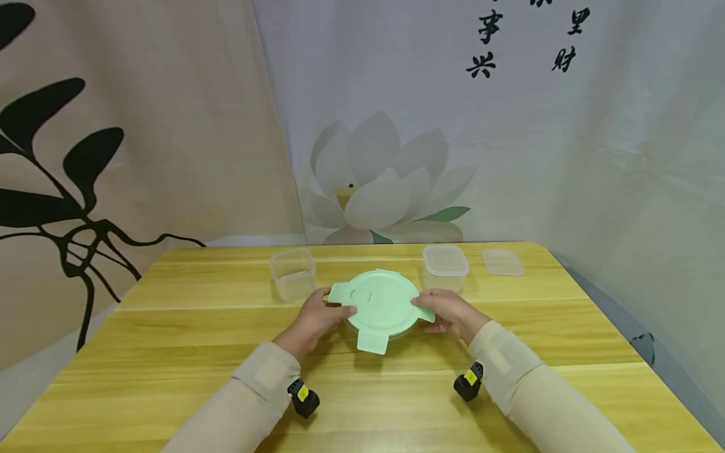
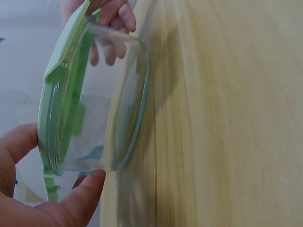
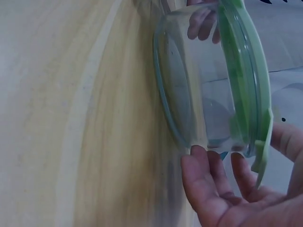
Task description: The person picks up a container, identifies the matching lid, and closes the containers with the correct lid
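Note:
A round glass food container (image 2: 99, 118) with a pale green lid (image 1: 385, 302) is between my two hands. The lid's side flaps stick outward, and the clear bowl beneath is almost hidden in the head view. My left hand (image 1: 317, 318) grips its left side, thumb on the lid's edge and fingers against the glass. On the opposite side, my right hand (image 1: 455, 311) holds it with the thumb over the lid beside a flap and fingers by the bowl. The bowl's base is close to the wooden table (image 1: 419, 402); whether they touch I cannot tell.
Behind the container stand a clear plastic box (image 1: 293, 277) without a lid, at left, and a lidded plastic box (image 1: 445, 267) at right. A loose translucent lid (image 1: 503, 262) lies at the far right. Printed cloth (image 1: 385, 94) hangs behind the table.

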`<state>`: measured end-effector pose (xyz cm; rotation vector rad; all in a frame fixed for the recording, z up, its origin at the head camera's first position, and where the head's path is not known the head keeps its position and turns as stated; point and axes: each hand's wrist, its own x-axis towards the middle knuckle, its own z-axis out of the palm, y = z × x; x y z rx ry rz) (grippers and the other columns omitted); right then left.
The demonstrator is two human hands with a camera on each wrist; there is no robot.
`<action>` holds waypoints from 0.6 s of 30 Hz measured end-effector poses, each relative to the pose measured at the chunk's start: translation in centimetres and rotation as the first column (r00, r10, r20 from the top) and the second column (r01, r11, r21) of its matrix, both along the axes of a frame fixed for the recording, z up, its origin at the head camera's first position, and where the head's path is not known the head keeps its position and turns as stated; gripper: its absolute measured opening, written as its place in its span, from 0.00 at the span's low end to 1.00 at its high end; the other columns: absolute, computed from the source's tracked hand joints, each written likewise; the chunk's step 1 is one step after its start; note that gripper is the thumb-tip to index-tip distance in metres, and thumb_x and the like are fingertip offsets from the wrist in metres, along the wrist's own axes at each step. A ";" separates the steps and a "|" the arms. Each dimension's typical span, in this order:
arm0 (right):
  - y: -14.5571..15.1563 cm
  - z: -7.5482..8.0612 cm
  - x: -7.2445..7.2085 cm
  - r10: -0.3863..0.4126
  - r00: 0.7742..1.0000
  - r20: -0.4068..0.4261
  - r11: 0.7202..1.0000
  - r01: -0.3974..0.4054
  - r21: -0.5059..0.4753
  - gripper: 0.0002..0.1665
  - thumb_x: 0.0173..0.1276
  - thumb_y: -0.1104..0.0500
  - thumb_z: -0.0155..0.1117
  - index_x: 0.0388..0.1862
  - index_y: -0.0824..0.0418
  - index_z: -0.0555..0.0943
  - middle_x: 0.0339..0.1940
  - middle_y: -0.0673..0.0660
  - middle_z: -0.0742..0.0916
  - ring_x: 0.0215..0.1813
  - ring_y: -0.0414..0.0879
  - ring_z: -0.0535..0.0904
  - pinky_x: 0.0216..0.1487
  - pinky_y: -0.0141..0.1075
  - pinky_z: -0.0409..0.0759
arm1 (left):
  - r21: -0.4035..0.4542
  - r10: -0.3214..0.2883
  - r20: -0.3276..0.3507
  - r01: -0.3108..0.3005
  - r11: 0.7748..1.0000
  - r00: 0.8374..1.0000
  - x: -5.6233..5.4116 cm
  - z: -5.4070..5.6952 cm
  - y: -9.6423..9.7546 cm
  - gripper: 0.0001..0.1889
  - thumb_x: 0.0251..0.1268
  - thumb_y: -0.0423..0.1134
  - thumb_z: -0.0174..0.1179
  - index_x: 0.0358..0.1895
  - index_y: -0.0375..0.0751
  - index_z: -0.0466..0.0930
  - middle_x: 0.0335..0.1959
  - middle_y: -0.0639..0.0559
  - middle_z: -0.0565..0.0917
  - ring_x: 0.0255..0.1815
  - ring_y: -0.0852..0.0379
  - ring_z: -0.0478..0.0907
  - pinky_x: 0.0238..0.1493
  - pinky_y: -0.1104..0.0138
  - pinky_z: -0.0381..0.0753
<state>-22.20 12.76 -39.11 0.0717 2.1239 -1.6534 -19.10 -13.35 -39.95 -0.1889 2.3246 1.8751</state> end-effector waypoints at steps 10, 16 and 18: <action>0.0 0.3 -0.4 -0.008 1.000 0.001 0.999 0.008 0.031 0.22 0.70 0.57 0.57 0.58 0.68 0.72 0.40 0.53 0.80 0.39 0.43 0.77 0.45 0.44 0.81 | -0.046 0.003 -0.057 -0.005 0.999 0.998 1.1 0.3 0.8 0.33 0.62 0.36 0.65 0.66 0.27 0.60 0.60 0.34 0.70 0.59 0.41 0.71 0.58 0.53 0.72; -0.1 0.4 -0.2 -0.015 1.000 -0.003 1.000 0.015 0.025 0.30 0.69 0.55 0.58 0.65 0.70 0.68 0.52 0.59 0.78 0.47 0.47 0.76 0.48 0.46 0.81 | -0.042 -0.011 -0.074 0.008 0.999 0.997 1.5 0.6 0.9 0.33 0.63 0.36 0.64 0.65 0.25 0.60 0.61 0.32 0.69 0.61 0.38 0.69 0.62 0.49 0.69; -0.1 0.4 0.0 -0.013 1.000 -0.010 1.000 0.013 0.026 0.33 0.69 0.54 0.59 0.68 0.70 0.65 0.57 0.63 0.76 0.52 0.51 0.76 0.50 0.48 0.81 | -0.063 -0.008 -0.077 0.004 0.998 0.997 1.5 0.7 0.7 0.35 0.63 0.38 0.64 0.66 0.23 0.58 0.61 0.31 0.69 0.61 0.38 0.69 0.62 0.48 0.69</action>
